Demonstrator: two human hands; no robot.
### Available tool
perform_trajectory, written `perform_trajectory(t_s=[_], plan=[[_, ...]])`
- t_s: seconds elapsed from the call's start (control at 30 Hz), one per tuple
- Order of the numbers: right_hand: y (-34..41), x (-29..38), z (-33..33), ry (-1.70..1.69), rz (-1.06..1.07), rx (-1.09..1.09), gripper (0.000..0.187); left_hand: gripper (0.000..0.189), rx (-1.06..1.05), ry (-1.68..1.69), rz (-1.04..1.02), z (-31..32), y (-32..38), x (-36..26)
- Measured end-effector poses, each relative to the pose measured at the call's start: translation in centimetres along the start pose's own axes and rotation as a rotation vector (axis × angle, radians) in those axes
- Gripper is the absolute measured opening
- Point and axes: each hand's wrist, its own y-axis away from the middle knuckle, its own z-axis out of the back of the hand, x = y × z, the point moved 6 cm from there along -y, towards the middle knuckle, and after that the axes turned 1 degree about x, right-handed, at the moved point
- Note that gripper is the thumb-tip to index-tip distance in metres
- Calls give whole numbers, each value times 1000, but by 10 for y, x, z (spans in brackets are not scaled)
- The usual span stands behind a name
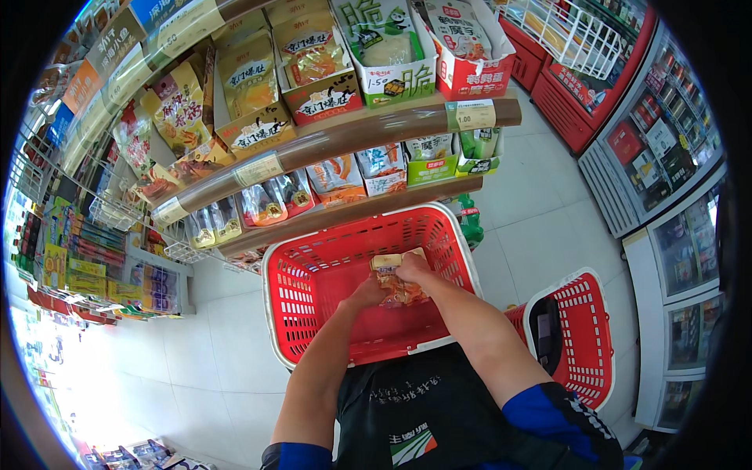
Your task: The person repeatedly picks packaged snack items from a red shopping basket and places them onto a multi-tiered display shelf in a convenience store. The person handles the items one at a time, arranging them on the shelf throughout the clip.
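Both hands reach into a red plastic shopping basket (338, 276) with a pale rim, set close to the snack shelf in front of me. Inside it, my left hand (370, 292) is at the left side of a bundle of snack packets (401, 292) in clear and orange wrapping. My right hand (415, 268) grips the upper right of the bundle, at its cream-coloured top edge. The fingertips are partly hidden. Otherwise the red floor of the basket shows around the packets.
Shelves with brown rails (323, 138) hold open boxes of snack packets (320, 70). A second red basket (581, 338) with a dark object inside stands at right. Beyond it are glass-fronted coolers (652, 141). A white wire basket (593, 35) is at upper right, a snack rack (111, 264) at left.
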Motion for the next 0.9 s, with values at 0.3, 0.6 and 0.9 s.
perform_trajectory(t_s=[0.3,0.6,0.9], plan=[[-35,-16,-24,-228,149,86,39,79,-86,201,-68,3,-11,12],[57,56,72,-358,417,268,33,26,-139,735,-47,83,78,-38],[214,145,234,-397,1050,63,16,17,-264,739,-577,212,218,-201]])
